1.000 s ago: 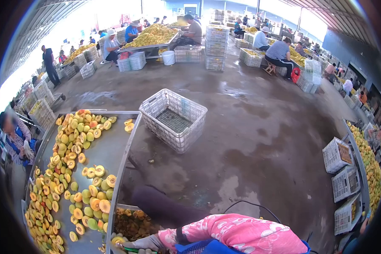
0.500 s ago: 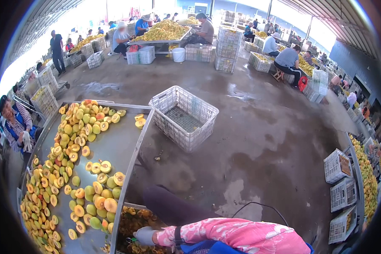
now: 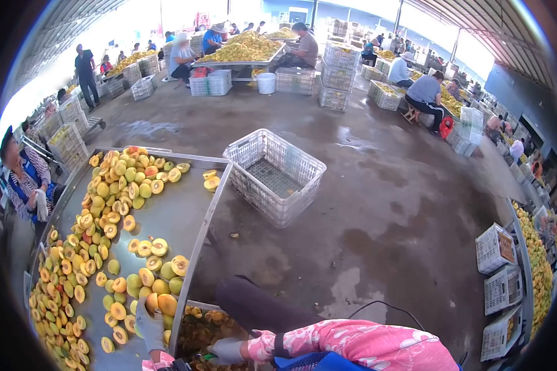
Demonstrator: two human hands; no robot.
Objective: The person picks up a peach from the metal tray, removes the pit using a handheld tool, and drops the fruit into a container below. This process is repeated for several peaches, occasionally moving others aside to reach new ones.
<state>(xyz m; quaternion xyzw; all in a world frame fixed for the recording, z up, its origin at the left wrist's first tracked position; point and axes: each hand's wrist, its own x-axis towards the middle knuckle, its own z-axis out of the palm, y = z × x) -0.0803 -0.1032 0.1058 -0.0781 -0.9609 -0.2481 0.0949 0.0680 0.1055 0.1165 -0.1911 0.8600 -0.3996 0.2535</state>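
Halved yellow peaches point(image 3: 158, 287) lie in loose heaps on a metal sorting table point(image 3: 185, 201); several show brown pit hollows. My left hand point(image 3: 148, 324), in a pale glove, reaches over the table's near right corner. Its fingers are stretched out at the peach halves there, and it seems to hold none. My right hand point(image 3: 228, 350), also gloved, is closed around a small tool with a green part point(image 3: 209, 357); the tool's working end is hard to make out. Below that hand, beside the table, is a container of peach pieces point(image 3: 204, 324), partly hidden by my arm.
An open plastic crate point(image 3: 275, 179) stands on the wet floor beyond the table's right edge. A person in a striped sleeve point(image 3: 37, 179) is at the left. More crates point(image 3: 501, 290) line the right side. Other people work at fruit-laden tables point(image 3: 241, 49) farther back.
My left hand has come into view at the peach halves near the table's corner. My right hand has shifted slightly right, still with the green tool. The view has shifted slightly.
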